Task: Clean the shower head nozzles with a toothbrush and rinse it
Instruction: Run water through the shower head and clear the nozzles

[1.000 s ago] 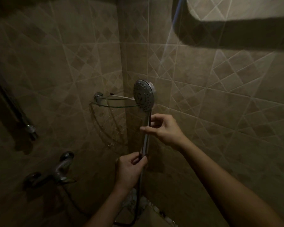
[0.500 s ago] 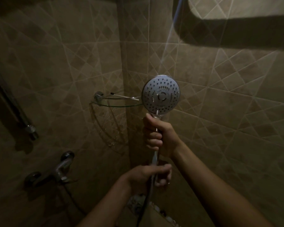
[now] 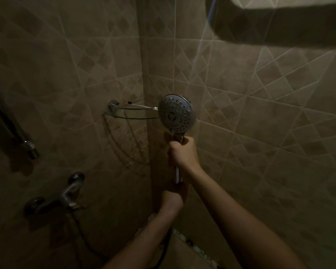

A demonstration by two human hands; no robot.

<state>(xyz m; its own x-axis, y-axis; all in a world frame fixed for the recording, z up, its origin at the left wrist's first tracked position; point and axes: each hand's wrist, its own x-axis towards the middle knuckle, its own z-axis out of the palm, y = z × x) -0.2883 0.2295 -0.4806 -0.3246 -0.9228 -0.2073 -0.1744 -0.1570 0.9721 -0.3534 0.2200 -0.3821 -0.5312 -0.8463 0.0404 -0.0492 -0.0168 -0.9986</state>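
A round chrome shower head (image 3: 176, 113) stands upright in the dim shower corner, its nozzle face turned toward me and slightly left. My right hand (image 3: 182, 152) is shut around the top of its handle, just under the head. Below that, my left hand (image 3: 173, 197) grips the bottom of the handle, where the dark hose (image 3: 164, 249) runs down. On the glass corner shelf (image 3: 128, 115) behind the head lies a thin white stick with a dark tip (image 3: 139, 105), perhaps the toothbrush.
A chrome mixer tap (image 3: 66, 195) is mounted on the left wall, low down. A dark slide bar (image 3: 14, 131) runs down the far left. Beige patterned tiles cover both walls. A pebble strip (image 3: 192, 247) crosses the floor near my arms.
The shower head has turned from edge-on to face me, then slightly left. My right hand went from a fingertip pinch to a full grip under the head; my left hand regripped lower.
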